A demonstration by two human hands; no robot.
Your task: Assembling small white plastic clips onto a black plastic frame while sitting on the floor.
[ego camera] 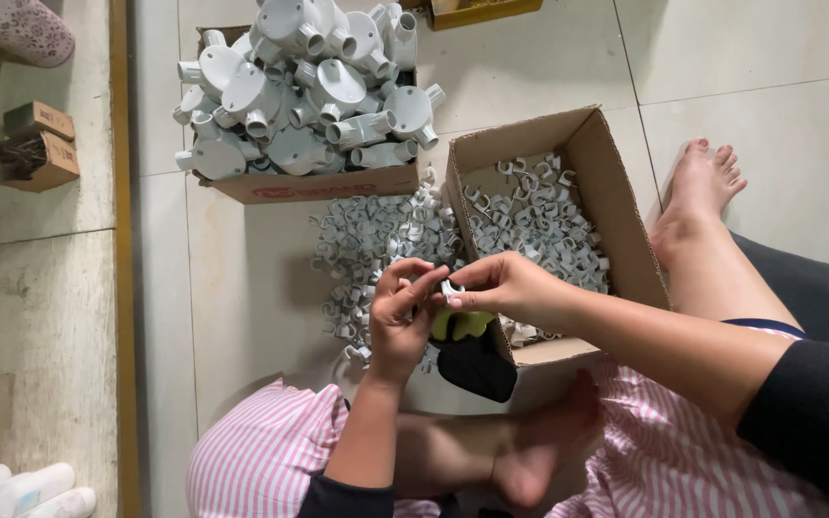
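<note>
Floor: pale tiles (530,58), seen from above, with the person sitting on them, legs folded, in pink striped clothing.
Left hand (400,321): raised above the floor between the knees, fingers (413,288) curled and pinching a small white plastic clip (451,288).
Right hand (501,286): meets the left hand at the same clip, thumb and forefinger closed on it from the other side.
Clip: held in the air between both hands, just in front of the near box.
Loose clips (376,245): a heap of the same white pieces lies on the floor under the left hand.
Near box (616,211): open cardboard, partly filled with white clips.
Far box (328,182): cardboard, piled high with round white pipe fittings (319,86).
Black and yellow item (472,355): lies below the hands; what it is cannot be told.
</note>
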